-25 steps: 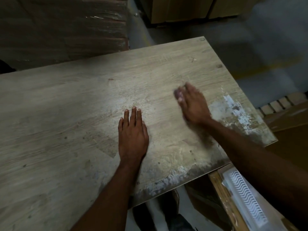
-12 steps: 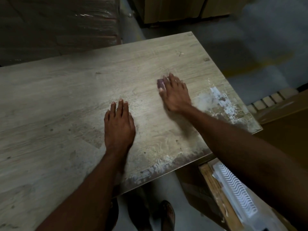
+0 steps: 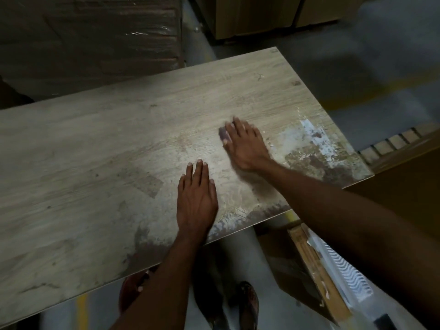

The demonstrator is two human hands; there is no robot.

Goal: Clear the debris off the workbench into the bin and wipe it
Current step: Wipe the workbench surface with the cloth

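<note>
One head-worn view looks steeply down, close over the workbench (image 3: 100,163).

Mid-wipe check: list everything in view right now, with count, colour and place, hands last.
workbench: one, pale wood grain, fills the centre and left
worn patch: one, white and brown, bench's right corner
small pad: one, purplish, blurred, under the right fingertips
wrapped stack: one, brown, behind the bench
white ridged piece: one, floor, lower right
shoes: two, dark, below the bench edge
left hand: flat on the bench
right hand: pressing the pad
</note>
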